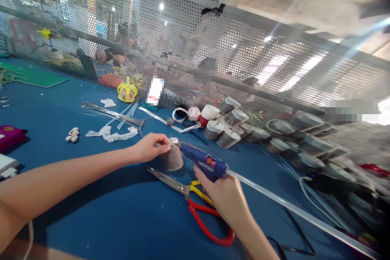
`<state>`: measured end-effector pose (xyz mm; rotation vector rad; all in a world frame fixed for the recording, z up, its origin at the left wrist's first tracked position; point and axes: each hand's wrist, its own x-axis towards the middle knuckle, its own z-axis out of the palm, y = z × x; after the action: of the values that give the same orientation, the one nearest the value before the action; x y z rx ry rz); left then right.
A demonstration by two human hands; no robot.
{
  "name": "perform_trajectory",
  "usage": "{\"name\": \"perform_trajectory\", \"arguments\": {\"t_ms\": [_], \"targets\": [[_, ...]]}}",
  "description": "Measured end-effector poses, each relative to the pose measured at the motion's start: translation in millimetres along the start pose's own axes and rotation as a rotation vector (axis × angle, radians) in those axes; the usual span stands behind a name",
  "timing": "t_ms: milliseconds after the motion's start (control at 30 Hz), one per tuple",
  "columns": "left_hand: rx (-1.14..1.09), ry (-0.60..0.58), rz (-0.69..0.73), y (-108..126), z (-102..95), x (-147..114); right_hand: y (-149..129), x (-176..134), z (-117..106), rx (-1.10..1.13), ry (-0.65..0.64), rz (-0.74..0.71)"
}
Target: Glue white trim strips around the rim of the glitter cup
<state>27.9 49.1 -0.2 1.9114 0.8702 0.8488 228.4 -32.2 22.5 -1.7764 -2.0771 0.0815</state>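
Note:
A small grey tapered pot (173, 158) stands on the blue table with its narrower, pale end up. My left hand (152, 147) is closed in a pinch at that upper end; a thin grey cord (141, 129) passes behind the hand, and whether the fingertips also grip it is hidden. Wrapped around a blue hot glue gun (203, 159), my right hand (230, 199) points its nozzle at the pot's top. A long clear glue stick (292, 203) sticks out of the gun's back. Scissors (170, 182) with red and yellow handles lie beneath, blades apart.
Several similar grey pots (228, 138) are heaped at right along a perforated metal screen (183, 28). White ribbon (155, 117), lace scraps (111, 134), wires (109, 111) and a yellow crown-shaped piece (127, 90) lie behind my left arm. A purple device (11, 138) sits far left.

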Motion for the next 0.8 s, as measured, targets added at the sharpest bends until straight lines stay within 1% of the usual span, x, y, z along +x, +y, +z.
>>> {"name": "perform_trajectory", "arguments": {"t_ms": [167, 300, 500, 600, 667, 800], "targets": [[0.026, -0.004, -0.001, 0, -0.1, 0, 4, -1, 1, -0.069, -0.021, -0.016], [-0.006, -0.007, 0.006, -2, -0.2, 1, 4, 0, 0, -0.232, -0.056, -0.046], [0.013, -0.022, 0.018, -2, -1.1, 1, -8, 2, -4, -0.381, -0.139, -0.067], [-0.002, -0.025, 0.011, -1, -1.2, 0, -12, 3, -7, -0.464, -0.16, -0.069], [-0.006, -0.027, 0.006, -1, -1.1, 0, -15, 3, -9, -0.43, -0.159, -0.047], [0.017, -0.031, 0.025, -2, -1.2, 1, -17, 3, -9, -0.192, -0.097, 0.03]]}}
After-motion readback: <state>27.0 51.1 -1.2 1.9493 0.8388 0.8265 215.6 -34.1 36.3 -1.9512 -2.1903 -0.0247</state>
